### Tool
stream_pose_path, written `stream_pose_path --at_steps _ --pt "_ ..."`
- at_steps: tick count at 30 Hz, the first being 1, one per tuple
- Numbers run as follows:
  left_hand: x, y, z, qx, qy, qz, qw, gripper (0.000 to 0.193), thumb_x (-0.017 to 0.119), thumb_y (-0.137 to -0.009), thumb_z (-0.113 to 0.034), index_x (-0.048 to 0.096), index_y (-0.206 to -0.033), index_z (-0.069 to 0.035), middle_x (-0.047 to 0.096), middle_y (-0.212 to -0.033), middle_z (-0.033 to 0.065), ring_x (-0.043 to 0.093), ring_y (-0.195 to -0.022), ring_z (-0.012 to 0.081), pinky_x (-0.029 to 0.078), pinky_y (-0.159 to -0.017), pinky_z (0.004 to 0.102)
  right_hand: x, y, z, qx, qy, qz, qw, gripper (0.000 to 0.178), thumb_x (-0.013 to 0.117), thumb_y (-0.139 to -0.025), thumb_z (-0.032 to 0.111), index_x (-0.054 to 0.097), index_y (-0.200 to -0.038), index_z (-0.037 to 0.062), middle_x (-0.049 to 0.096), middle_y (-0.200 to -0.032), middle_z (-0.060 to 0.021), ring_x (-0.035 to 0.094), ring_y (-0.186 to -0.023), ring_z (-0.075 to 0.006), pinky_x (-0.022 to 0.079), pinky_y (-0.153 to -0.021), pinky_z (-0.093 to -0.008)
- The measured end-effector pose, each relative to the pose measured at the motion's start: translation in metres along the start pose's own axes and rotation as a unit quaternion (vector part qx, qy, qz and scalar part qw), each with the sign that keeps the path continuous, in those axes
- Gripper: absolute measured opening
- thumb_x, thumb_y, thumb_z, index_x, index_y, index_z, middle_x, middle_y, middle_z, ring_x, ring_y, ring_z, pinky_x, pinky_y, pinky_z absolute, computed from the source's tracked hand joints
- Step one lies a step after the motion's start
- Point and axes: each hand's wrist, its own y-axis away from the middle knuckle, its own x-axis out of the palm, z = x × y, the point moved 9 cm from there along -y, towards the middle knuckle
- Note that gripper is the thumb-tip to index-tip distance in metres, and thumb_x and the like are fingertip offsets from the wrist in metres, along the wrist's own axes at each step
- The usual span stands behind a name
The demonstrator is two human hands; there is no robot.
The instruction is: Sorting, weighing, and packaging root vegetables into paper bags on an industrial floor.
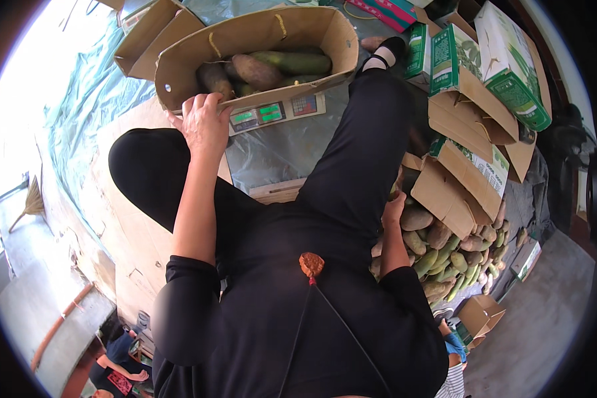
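Observation:
An open cardboard box (338, 56) with yellow cord handles stands in front of me on a digital scale (272, 113) with lit green displays. Several thick cucumber-like vegetables lie inside, among them a brown one (257, 72) and a long green one (292, 63). My left hand (204, 126) grips the box's near left rim, its fingers bent over the edge. Beside my right thigh, my right hand (393, 207) is down at the vegetable pile (454, 255). Its fingers look curled round something brownish, partly hidden by my leg.
Green and white cardboard boxes (467, 60) stand at the far right, with open-flapped boxes (454, 192) nearer the pile. Another open box (156, 36) touches the far left side. A turquoise tarp (79, 126) and a broom (30, 202) lie left. People (116, 365) are at lower left.

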Motion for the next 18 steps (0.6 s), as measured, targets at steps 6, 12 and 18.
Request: stream_pose_path --at_steps 6,12,18 --pt "-0.003 0.003 0.000 -0.002 0.024 -0.011 1.000 0.041 0.073 -0.075 -0.029 0.061 -0.112 -0.016 0.058 -0.113 0.0011 0.045 -0.121 0.0244 0.013 -0.103 0.0680 -0.003 0.002 -0.003 -0.011 0.005 -0.025 1.000 0.055 0.075 -0.060 0.005 0.045 -0.106 0.0027 0.055 -0.099 -0.0142 0.057 -0.093 -0.0294 0.046 -0.082 -0.0388" --pt "-0.010 0.005 -0.005 0.019 0.036 -0.025 0.999 0.042 0.073 -0.075 -0.028 0.061 -0.113 -0.016 0.057 -0.115 0.0009 0.042 -0.125 0.0250 0.011 -0.104 0.0676 -0.016 0.004 0.019 -0.008 0.026 -0.011 1.000 0.056 0.076 -0.060 0.007 0.045 -0.107 0.0030 0.055 -0.099 -0.0146 0.056 -0.093 -0.0297 0.046 -0.082 -0.0394" --pt "-0.009 0.004 -0.007 0.032 0.046 -0.030 0.998 0.039 0.072 -0.077 -0.028 0.062 -0.112 -0.015 0.057 -0.115 0.0012 0.041 -0.126 0.0258 0.010 -0.106 0.0662 -0.017 -0.001 0.027 -0.027 0.028 -0.007 0.999 0.059 0.078 -0.059 0.007 0.045 -0.108 0.0028 0.054 -0.101 -0.0146 0.056 -0.093 -0.0296 0.046 -0.081 -0.0398"
